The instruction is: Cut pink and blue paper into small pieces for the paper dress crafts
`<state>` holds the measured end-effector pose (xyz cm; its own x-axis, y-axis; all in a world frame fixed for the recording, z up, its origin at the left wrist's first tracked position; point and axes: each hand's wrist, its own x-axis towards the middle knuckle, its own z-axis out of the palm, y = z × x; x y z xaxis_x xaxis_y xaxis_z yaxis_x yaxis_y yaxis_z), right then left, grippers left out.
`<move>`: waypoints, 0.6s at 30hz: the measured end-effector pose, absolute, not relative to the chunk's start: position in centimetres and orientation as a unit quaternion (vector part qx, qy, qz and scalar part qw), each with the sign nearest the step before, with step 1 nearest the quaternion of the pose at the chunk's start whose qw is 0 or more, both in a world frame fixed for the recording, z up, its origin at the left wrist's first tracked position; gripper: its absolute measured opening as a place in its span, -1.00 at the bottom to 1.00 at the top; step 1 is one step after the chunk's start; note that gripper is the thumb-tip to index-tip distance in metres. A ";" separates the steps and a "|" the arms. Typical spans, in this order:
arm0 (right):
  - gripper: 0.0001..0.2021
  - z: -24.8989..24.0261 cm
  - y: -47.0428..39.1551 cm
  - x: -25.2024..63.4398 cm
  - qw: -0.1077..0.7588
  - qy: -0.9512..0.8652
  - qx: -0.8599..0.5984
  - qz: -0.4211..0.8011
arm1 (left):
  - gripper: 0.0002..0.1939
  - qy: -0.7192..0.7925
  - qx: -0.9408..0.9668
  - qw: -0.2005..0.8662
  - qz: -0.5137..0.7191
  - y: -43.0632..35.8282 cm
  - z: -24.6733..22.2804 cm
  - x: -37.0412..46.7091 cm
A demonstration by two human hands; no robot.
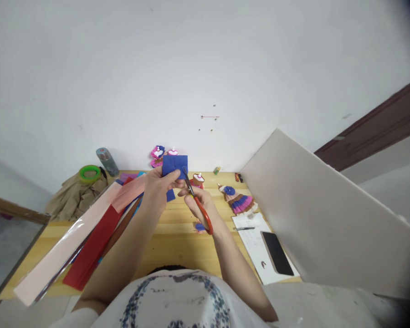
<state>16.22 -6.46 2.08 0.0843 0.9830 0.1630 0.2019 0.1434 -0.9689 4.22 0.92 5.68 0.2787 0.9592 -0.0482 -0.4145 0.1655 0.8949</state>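
Observation:
My left hand is closed on a blue piece of crepe-like paper, held up above the table. My right hand grips red-handled scissors, whose blades reach the right side of the blue paper. Whether the blades are apart cannot be made out. On the table below lie another blue piece and a small blue scrap beneath the right hand. Behind the paper stand small frilled paper-skirted figures, partly hidden by it.
Long folded paper strips, red and pale pink, cover the left side. A flask and green tape roll stand behind them. Rightward lie a ruffled paper dress, white sheet, pen and phone, beside a white panel.

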 end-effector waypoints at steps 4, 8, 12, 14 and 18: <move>-0.58 2.3 -6.6 16.3 0.505 -0.561 -0.537 0.378 | -0.77 0.331 0.412 0.690 0.495 1.0 5.6 4.1; -0.57 2.4 -6.8 16.5 0.498 -0.559 -0.540 0.385 | -0.76 0.333 0.416 0.688 0.491 1.0 5.6 4.1; -0.59 2.5 -6.8 16.6 0.493 -0.563 -0.541 0.383 | -0.76 0.335 0.422 0.688 0.487 1.0 5.6 4.0; -0.61 2.4 -6.7 16.6 0.495 -0.568 -0.537 0.379 | -0.76 0.335 0.421 0.689 0.486 1.1 5.6 4.0; -0.61 2.2 -6.7 16.7 0.496 -0.565 -0.542 0.375 | -0.76 0.337 0.420 0.689 0.486 1.1 5.5 4.0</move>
<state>16.66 -6.67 2.18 0.0797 0.9849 0.1534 0.2412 0.1303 -0.9617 3.96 1.09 5.55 0.3010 0.9520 -0.0553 -0.3869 0.1749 0.9054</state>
